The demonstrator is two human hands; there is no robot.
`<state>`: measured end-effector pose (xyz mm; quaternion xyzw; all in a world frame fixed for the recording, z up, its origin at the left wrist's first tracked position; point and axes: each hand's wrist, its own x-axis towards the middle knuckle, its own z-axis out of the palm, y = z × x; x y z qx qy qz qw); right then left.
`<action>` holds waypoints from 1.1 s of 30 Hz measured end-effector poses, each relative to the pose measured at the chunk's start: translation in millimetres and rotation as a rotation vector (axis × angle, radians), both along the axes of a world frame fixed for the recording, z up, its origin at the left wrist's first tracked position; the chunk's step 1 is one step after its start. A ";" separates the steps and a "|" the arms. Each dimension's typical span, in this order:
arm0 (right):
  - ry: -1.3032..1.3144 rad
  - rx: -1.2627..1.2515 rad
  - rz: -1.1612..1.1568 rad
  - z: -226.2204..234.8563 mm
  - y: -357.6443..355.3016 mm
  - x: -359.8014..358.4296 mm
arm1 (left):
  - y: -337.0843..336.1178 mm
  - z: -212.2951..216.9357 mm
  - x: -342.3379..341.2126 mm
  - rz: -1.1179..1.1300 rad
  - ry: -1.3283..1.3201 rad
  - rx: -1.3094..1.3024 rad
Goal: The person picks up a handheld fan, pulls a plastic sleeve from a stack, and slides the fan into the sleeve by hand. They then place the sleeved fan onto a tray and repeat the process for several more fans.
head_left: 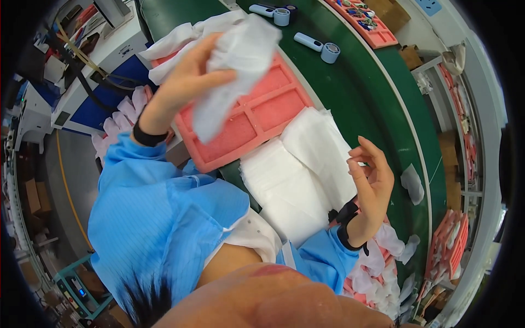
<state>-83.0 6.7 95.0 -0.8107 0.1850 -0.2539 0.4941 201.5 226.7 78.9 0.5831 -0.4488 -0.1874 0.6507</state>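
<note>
My left hand (191, 82) is closed around a white translucent foam sheet or pouch (246, 52), blurred; whether anything lies inside it I cannot tell. Below it is a pink foam tray (240, 153) with rectangular compartments, its far end covered by white wrapped pieces (180, 38). Beside the tray's near right corner lies a stack of thin white sheets (295, 175) in two overlapping piles. My right hand (374, 183) hovers at the right edge of that stack, its fingers loosely curled and apart, apparently holding nothing.
On the green conveyor belt (377, 104) lie pale blue handheld fans (317, 46) and a loose white pouch (412, 185). Another pink tray (372, 27) with small parts sits at the far right. White-wrapped pieces (377, 268) pile up by my right forearm. Shelving (465, 131) lines the right side.
</note>
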 end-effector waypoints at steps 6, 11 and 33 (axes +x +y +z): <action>0.028 -0.020 0.014 -1.9 -2.5 1.8 | 42.8 -68.2 70.5 0.235 -0.703 0.617; 0.023 -0.059 0.032 -0.9 -6.5 0.1 | 27.3 -80.2 66.8 0.337 -1.013 0.821; -0.078 -0.030 -0.244 -5.1 -46.0 -17.1 | -314.9 -107.4 53.8 -0.121 -0.790 0.957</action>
